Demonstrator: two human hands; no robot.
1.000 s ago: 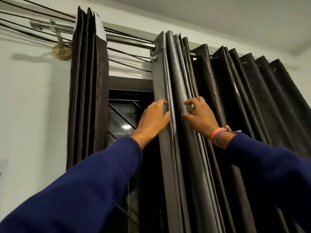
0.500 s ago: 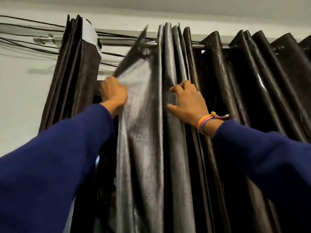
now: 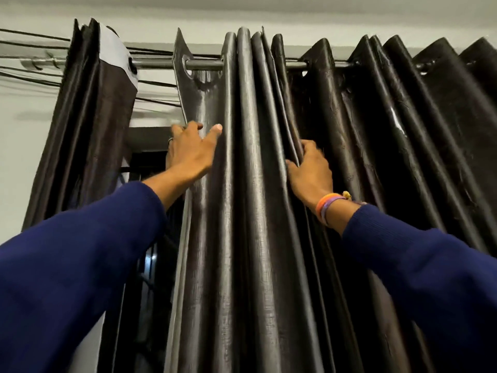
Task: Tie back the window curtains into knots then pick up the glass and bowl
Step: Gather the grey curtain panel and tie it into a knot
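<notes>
A dark, shiny right curtain (image 3: 250, 184) hangs in folds from a metal rod (image 3: 204, 63) and fills the middle and right of the view. My left hand (image 3: 188, 154) grips its leading left edge, fingers curled behind the fabric and thumb on the front. My right hand (image 3: 309, 170) pinches a bundle of folds a little further right. A second dark curtain (image 3: 88, 125), bunched up, hangs at the left end of the rod. Neither the glass nor the bowl is visible.
Black cables (image 3: 32, 57) run along the white wall above the rod. The dark window (image 3: 145, 238) shows in the gap between the two curtains. The ceiling is close above.
My left hand pulled the curtain's leading edge left, spreading one panel, and now holds it higher near the rod. My right hand shifted right into the folds. The view has tilted upward.
</notes>
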